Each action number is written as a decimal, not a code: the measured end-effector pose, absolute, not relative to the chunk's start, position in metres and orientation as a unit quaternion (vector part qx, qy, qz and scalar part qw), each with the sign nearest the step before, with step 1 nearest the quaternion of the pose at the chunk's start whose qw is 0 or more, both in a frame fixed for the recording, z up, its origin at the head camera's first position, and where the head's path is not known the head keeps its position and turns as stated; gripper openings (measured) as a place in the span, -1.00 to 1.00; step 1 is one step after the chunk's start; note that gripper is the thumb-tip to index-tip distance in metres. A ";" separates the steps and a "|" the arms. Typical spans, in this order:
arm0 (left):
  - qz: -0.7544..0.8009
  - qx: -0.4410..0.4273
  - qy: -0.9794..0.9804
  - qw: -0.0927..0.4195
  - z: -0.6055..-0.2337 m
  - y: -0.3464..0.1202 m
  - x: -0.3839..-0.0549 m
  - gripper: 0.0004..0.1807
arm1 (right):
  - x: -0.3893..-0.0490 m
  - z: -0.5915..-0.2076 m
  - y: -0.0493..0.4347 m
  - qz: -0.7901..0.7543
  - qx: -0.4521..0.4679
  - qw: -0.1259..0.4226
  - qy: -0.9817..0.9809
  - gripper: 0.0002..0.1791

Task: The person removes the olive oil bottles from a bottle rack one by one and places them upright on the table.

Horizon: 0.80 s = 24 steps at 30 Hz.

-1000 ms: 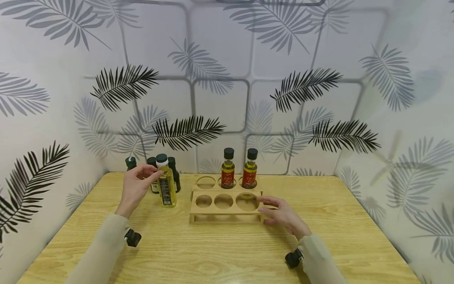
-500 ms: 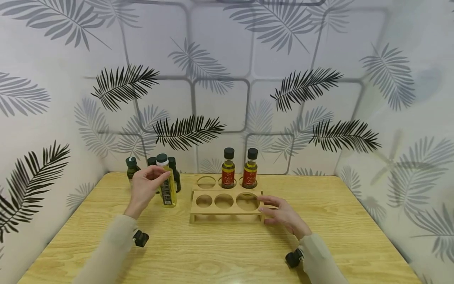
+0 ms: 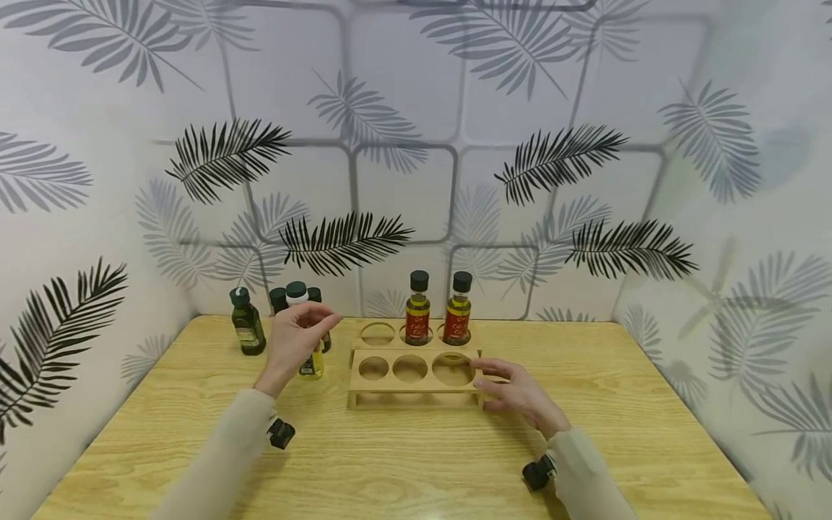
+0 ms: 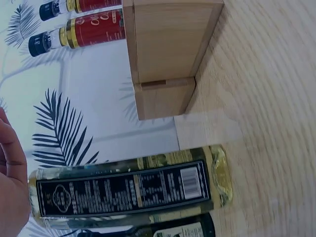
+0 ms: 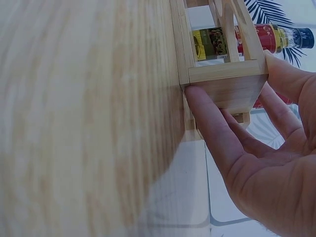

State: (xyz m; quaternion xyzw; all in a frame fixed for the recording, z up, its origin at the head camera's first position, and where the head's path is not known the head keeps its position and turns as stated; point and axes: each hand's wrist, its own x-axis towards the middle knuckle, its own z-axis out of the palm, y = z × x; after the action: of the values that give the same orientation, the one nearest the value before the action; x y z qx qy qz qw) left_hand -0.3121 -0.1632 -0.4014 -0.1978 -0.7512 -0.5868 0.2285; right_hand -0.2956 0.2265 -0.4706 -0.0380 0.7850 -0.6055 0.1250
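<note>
Where the pale wood-grained worktop (image 3: 390, 458) nears its back left corner, a dark green glass bottle with a pale label (image 3: 248, 332) stands upright. Just to its right, two dark-capped bottles (image 3: 279, 297) (image 3: 315, 295) show partly behind a clear bottle of yellow oil with a black label (image 4: 123, 190). This one stands upright, well back from the front edge. Across its middle, in the head view, comes the left hand (image 3: 295, 345), its grip loosely curved, thumb near the fingertips; whether it touches the bottle I cannot tell. Nearer the middle of the back edge is a light wooden two-tier rack with round holes (image 3: 390, 385); two red-labelled bottles (image 3: 417, 318) (image 3: 458, 318) stand in the rear tier's middle and right holes. At the rack's right end is the right hand (image 3: 516, 393), grip spread, fingers touching the wood.
</note>
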 end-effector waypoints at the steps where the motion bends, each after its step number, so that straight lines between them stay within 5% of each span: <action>1: -0.586 -0.201 -0.751 0.228 -0.404 -0.162 -0.315 -0.88 | -0.296 -0.470 0.226 -0.604 -0.040 0.126 0.786 -0.45; 24: -0.670 -0.124 -0.717 0.147 -0.413 -0.111 -0.352 -0.73 | -0.294 -0.467 0.226 -0.609 -0.047 0.130 0.781 -0.44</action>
State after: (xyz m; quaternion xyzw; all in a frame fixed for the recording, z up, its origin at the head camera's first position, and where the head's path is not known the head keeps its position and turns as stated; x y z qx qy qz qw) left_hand -0.3522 -0.1108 -0.4132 -0.1240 -0.7171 -0.6699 0.1468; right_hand -0.2942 0.2261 -0.4674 -0.0473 0.7811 -0.6089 0.1300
